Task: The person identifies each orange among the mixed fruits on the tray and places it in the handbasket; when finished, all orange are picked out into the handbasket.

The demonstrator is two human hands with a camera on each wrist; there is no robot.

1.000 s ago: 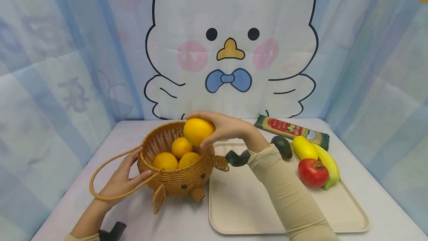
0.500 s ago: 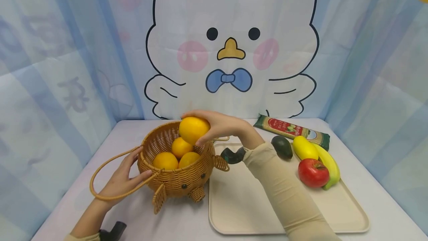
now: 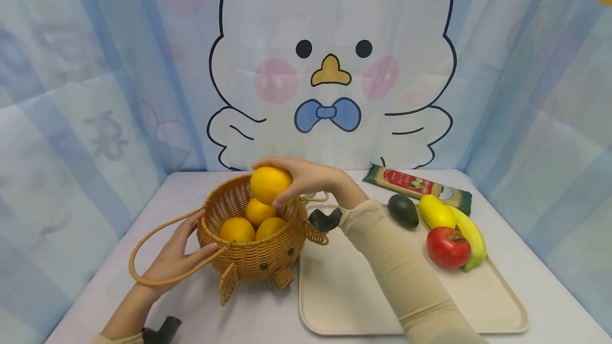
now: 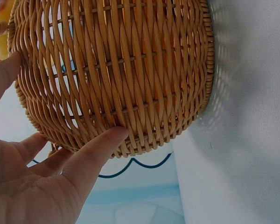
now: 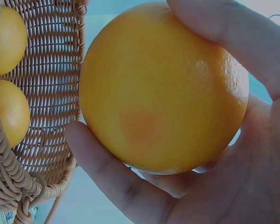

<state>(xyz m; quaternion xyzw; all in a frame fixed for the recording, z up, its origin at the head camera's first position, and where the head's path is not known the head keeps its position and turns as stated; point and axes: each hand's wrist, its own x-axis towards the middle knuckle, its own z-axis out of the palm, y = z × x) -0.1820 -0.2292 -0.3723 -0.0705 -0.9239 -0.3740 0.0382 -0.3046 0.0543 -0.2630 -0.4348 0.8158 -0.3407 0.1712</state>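
Observation:
My right hand [image 3: 311, 177] grips an orange [image 3: 270, 186] over the far right part of the brown wicker basket [image 3: 244, 259]. In the right wrist view, thumb and fingers curve round this orange [image 5: 163, 93], which is beside the basket's rim. Several other oranges lie inside, including one at the left [image 3: 236, 229] and one near the middle [image 3: 258, 211]. My left hand [image 3: 172, 259] rests on the basket's left side, its wrist inside the hanging loop handle [image 3: 131, 261]. The left wrist view has its extended fingers [image 4: 95, 151] spread against the woven wall [image 4: 116, 74].
Right of the basket lies a beige tray [image 3: 354, 291]. A red apple [image 3: 448, 247], a banana [image 3: 474, 240], a yellow fruit [image 3: 436, 211] and a dark avocado [image 3: 403, 211] are at its right and far edges. A green-and-red food packet [image 3: 416, 185] lies behind.
My right hand has shifted left with the orange, bringing it further over the basket. The left hand and basket have stayed in place.

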